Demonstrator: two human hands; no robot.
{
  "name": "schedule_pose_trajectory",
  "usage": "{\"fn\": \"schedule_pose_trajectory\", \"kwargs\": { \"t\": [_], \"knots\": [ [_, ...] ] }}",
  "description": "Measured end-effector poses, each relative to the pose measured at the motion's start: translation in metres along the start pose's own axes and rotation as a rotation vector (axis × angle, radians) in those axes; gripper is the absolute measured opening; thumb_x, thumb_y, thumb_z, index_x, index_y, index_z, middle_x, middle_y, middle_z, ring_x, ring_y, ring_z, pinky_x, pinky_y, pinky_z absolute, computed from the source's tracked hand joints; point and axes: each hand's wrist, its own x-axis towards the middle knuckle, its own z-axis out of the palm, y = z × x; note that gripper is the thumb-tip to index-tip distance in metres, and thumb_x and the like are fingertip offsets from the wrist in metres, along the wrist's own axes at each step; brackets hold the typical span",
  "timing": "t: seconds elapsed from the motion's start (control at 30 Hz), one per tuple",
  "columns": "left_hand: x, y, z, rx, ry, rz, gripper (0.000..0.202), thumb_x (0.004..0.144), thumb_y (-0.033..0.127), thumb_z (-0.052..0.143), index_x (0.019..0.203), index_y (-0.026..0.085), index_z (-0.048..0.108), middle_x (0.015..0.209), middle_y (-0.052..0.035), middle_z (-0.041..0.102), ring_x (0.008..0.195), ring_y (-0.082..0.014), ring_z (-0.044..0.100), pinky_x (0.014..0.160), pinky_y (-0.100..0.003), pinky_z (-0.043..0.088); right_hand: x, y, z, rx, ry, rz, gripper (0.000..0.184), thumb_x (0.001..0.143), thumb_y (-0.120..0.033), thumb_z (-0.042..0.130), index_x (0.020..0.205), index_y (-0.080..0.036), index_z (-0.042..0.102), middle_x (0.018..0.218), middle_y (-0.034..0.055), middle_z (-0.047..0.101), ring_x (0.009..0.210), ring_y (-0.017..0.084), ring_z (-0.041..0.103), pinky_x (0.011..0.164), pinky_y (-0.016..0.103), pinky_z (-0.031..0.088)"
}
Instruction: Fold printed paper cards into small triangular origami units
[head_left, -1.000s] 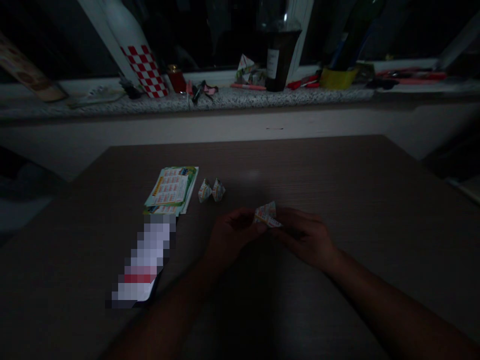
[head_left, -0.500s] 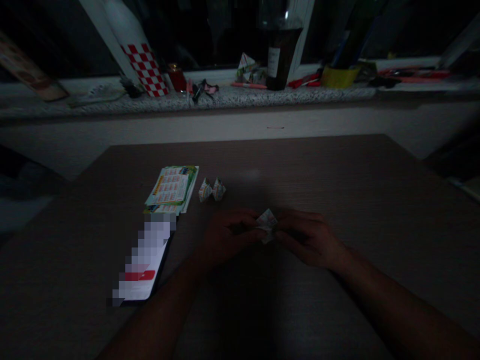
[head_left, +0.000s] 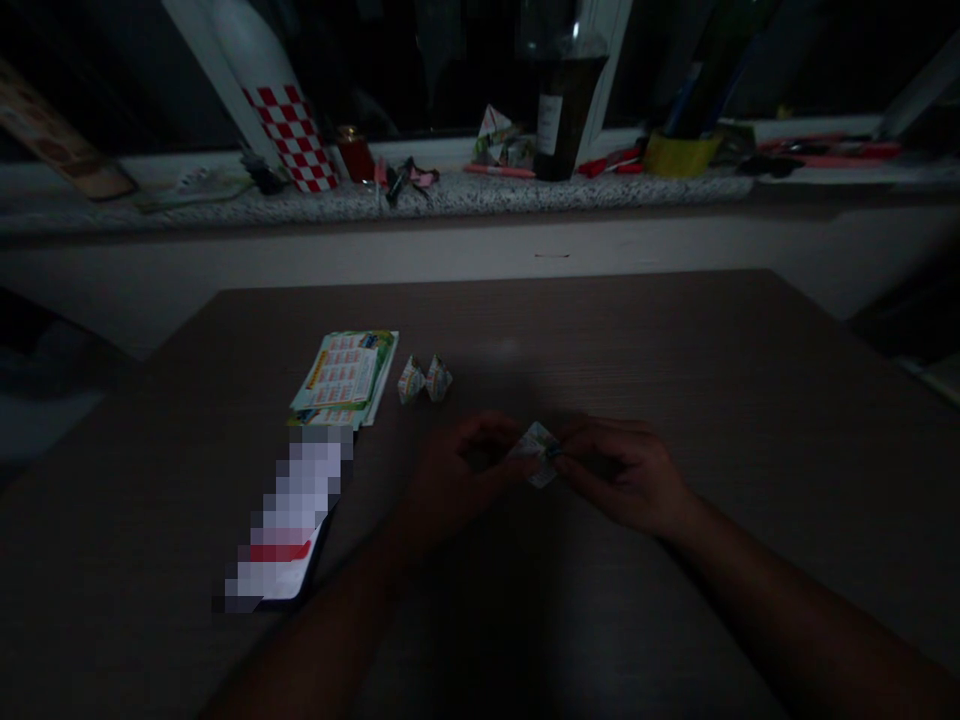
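Folded paper piece [head_left: 538, 458], small and printed, sits low over the middle of the table [head_left: 675, 350], pinched between the left hand [head_left: 457, 480] and the right hand [head_left: 622, 480], both closed on it. The crease probably sets best with the edges lined up and both pinches close to the fold. Surface holds a flat blurred item [head_left: 289, 530], printed leaflets [head_left: 346, 375] and two paper folds [head_left: 424, 380] touching; the room is dim, and the windowsill [head_left: 450, 200] behind carries a red-checked carton [head_left: 289, 135] and a dark bottle [head_left: 559, 110].
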Motion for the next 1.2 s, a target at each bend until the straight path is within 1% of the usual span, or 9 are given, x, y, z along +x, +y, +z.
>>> {"fn": "schedule_pose_trajectory", "kwargs": {
  "t": [0.1,0.2,0.33,0.53,0.77,0.9,1.07,1.13,1.2],
  "knots": [
    [0.002,-0.002,0.001,-0.153,-0.098,-0.092,0.03,0.07,0.025,0.076,0.099,0.017,0.069,0.091,-0.0037,0.073,0.082,-0.0173,0.067,0.073,-0.027,0.052,-0.001,0.0,0.0,0.001,-0.052,-0.033,0.01,0.082,-0.012,0.06,0.086,-0.02,0.064,0.082,0.004,0.07,0.073,0.015,0.067,0.064,0.026,0.053],
    [0.004,-0.004,-0.001,-0.18,-0.167,-0.132,0.024,0.073,0.025,0.074,0.095,0.016,0.071,0.089,-0.0034,0.073,0.082,-0.0174,0.066,0.073,-0.027,0.051,-0.003,-0.001,0.001,-0.008,-0.078,-0.056,0.012,0.082,-0.01,0.06,0.088,-0.02,0.064,0.083,0.0035,0.069,0.075,0.014,0.066,0.065,0.025,0.052],
    [0.006,-0.004,-0.003,-0.113,-0.203,-0.098,0.013,0.077,0.025,0.07,0.085,0.015,0.072,0.081,-0.002,0.071,0.077,-0.0152,0.064,0.069,-0.023,0.048,-0.004,0.0,0.002,-0.025,-0.089,-0.076,0.011,0.081,-0.009,0.06,0.086,-0.018,0.064,0.082,0.0048,0.069,0.072,0.015,0.065,0.064,0.025,0.051],
    [0.005,-0.001,-0.002,-0.01,-0.205,-0.018,0.01,0.08,0.022,0.067,0.084,0.016,0.073,0.081,-0.0012,0.069,0.077,-0.0134,0.062,0.07,-0.021,0.046,-0.005,0.002,0.003,-0.055,-0.077,-0.072,0.01,0.079,-0.009,0.061,0.082,-0.018,0.062,0.076,0.004,0.067,0.067,0.014,0.063,0.059,0.025,0.049],
    [0.003,0.001,0.0,0.044,-0.147,-0.014,0.005,0.077,0.018,0.069,0.079,0.016,0.073,0.076,-0.0004,0.069,0.074,-0.0131,0.062,0.068,-0.022,0.045,-0.004,0.002,0.003,-0.147,-0.073,-0.106,0.008,0.079,-0.01,0.061,0.083,-0.016,0.063,0.075,0.0055,0.067,0.065,0.014,0.063,0.057,0.025,0.048],
    [0.002,0.002,0.001,0.001,-0.057,-0.016,0.003,0.075,0.019,0.071,0.076,0.017,0.073,0.073,0.0008,0.068,0.07,-0.0119,0.06,0.065,-0.021,0.045,-0.004,0.0,0.004,-0.158,0.02,-0.099,0.009,0.08,-0.012,0.063,0.087,-0.018,0.064,0.078,0.0055,0.07,0.069,0.015,0.067,0.06,0.025,0.052],
    [0.001,0.002,0.003,-0.01,0.079,0.05,0.002,0.075,0.018,0.072,0.075,0.018,0.074,0.069,0.0019,0.068,0.065,-0.0107,0.06,0.06,-0.019,0.044,-0.006,0.001,0.011,-0.082,0.19,0.101,0.034,0.076,-0.018,0.071,0.109,-0.022,0.062,0.085,0.0032,0.074,0.072,0.015,0.07,0.064,0.024,0.055],
    [-0.001,0.001,0.005,0.012,0.094,0.091,0.002,0.075,0.018,0.071,0.076,0.019,0.074,0.071,0.0015,0.07,0.066,-0.0112,0.061,0.06,-0.02,0.046,-0.005,0.001,0.013,-0.039,0.205,0.167,0.032,0.075,-0.021,0.073,0.106,-0.022,0.065,0.084,0.0028,0.074,0.071,0.015,0.07,0.064,0.024,0.056],
    [-0.002,0.0,0.005,0.053,0.091,0.128,0.004,0.077,0.019,0.07,0.078,0.019,0.074,0.074,0.0007,0.072,0.068,-0.0118,0.063,0.062,-0.02,0.047,-0.004,0.0,0.013,-0.008,0.19,0.193,0.017,0.075,-0.021,0.073,0.092,-0.021,0.071,0.079,0.0023,0.075,0.067,0.014,0.069,0.062,0.023,0.055]
  ]
}}
